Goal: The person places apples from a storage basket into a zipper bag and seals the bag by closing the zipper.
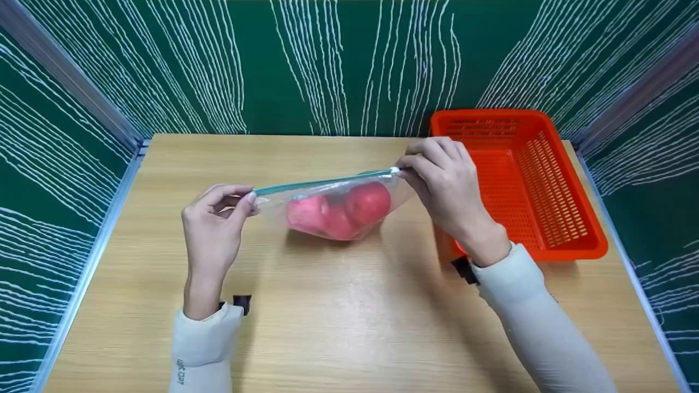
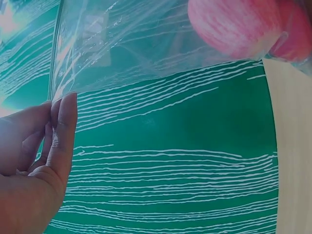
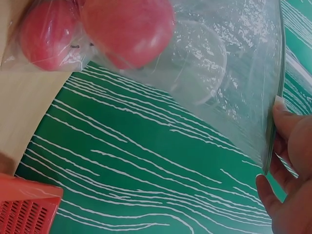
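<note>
A clear zip bag (image 1: pixel 273 210) with a green zip edge hangs between both hands, its top edge pulled straight. Several red apples (image 1: pixel 368 203) lie together in its bottom, also seen through the plastic as a pink-red apple (image 2: pixel 234 24) in the left wrist view. My left hand (image 1: pixel 214 224) pinches the left end of the zip edge between thumb and fingers. At the other end, my right hand (image 1: pixel 445 183) pinches the zip edge near a small white slider (image 1: pixel 394 170). The right wrist view shows the right thumb and fingers at the bag's corner.
An orange-red plastic basket (image 1: pixel 592 240) with slotted walls stands at the right of the wooden table (image 1: pixel 338 327), partly behind the right forearm. Green panels (image 1: pixel 360 65) with white wavy lines enclose the table at the back and sides.
</note>
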`<action>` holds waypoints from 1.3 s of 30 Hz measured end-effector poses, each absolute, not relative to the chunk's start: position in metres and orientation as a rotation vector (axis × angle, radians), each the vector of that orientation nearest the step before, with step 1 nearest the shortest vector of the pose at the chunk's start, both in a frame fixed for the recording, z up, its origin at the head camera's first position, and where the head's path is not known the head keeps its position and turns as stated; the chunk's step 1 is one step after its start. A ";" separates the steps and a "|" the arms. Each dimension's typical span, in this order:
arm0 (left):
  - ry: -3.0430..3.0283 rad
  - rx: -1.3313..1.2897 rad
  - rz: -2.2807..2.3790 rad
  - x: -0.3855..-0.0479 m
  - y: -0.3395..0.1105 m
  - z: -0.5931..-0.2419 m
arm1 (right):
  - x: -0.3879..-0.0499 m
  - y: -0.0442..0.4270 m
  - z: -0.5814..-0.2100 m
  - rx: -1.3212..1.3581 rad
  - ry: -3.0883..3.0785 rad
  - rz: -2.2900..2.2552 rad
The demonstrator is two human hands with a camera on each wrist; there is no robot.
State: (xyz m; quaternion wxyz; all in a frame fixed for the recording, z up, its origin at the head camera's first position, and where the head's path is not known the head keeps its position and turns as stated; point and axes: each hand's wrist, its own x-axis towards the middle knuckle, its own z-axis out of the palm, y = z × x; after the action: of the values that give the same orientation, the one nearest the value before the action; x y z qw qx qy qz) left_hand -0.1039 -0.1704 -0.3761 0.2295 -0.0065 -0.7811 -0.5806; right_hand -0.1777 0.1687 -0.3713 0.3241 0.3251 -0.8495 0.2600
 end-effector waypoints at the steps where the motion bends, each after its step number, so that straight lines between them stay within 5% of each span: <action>1: -2.148 -0.016 -1.604 -0.104 -0.171 -0.376 | -0.178 0.170 -0.371 0.850 -2.235 0.673; 39: -2.172 -0.093 -1.686 -0.099 -0.174 -0.380 | -0.186 0.195 -0.372 0.622 -2.352 0.598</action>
State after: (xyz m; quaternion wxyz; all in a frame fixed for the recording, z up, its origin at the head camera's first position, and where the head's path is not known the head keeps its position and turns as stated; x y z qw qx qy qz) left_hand -0.0990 -0.1742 -0.3798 0.1941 -0.0330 -0.7744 -0.6013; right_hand -0.1863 0.1952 -0.3717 0.3127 0.2356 -0.8918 0.2267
